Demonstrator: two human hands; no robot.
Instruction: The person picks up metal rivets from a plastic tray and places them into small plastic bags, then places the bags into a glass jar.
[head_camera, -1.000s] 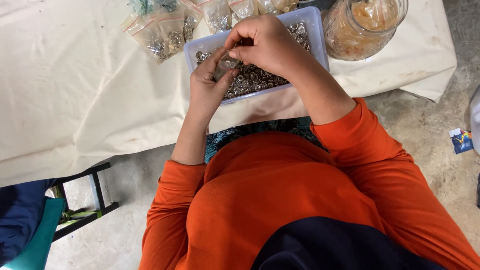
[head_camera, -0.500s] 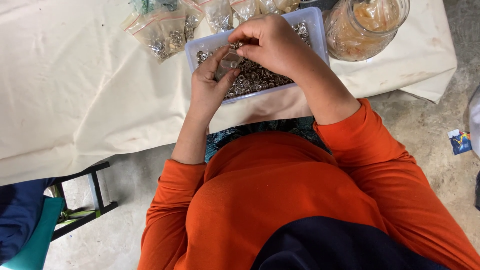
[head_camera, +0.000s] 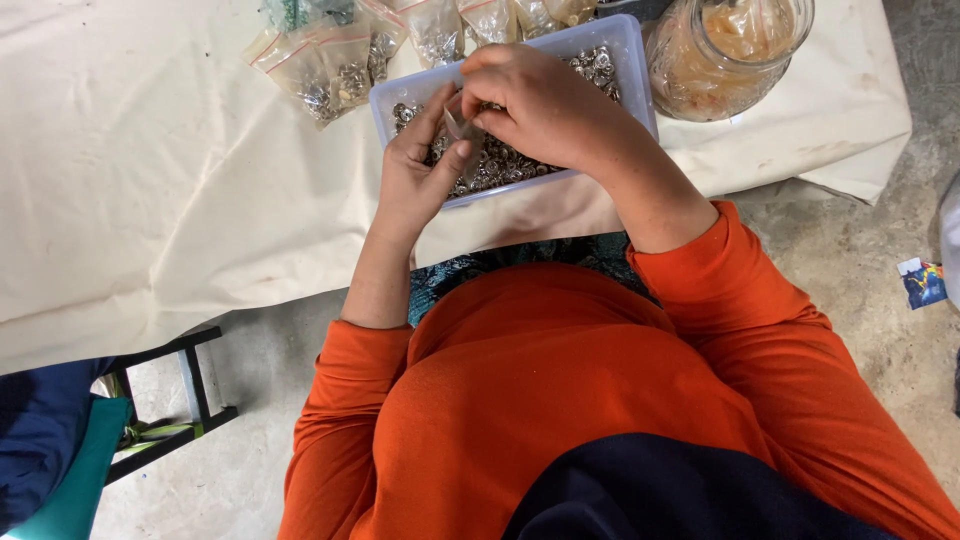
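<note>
A pale blue plastic tray (head_camera: 634, 62) full of small silver metal pieces (head_camera: 500, 165) sits on the cream cloth in front of me. My left hand (head_camera: 415, 175) and my right hand (head_camera: 540, 105) meet over the tray, both pinching a small clear plastic bag (head_camera: 462, 127) between the fingertips. My right hand curls over the top of the bag and hides most of it. What is inside the bag cannot be made out.
Several small clear bags with silver pieces (head_camera: 330, 65) lie behind the tray. A glass jar (head_camera: 725, 50) stands at its right. The cream cloth (head_camera: 150, 200) hangs over the table's near edge. A black frame (head_camera: 190, 390) and blue fabric (head_camera: 45, 440) sit lower left.
Both hands have stayed over the tray with only small finger shifts around the little bag; the view is otherwise unchanged.
</note>
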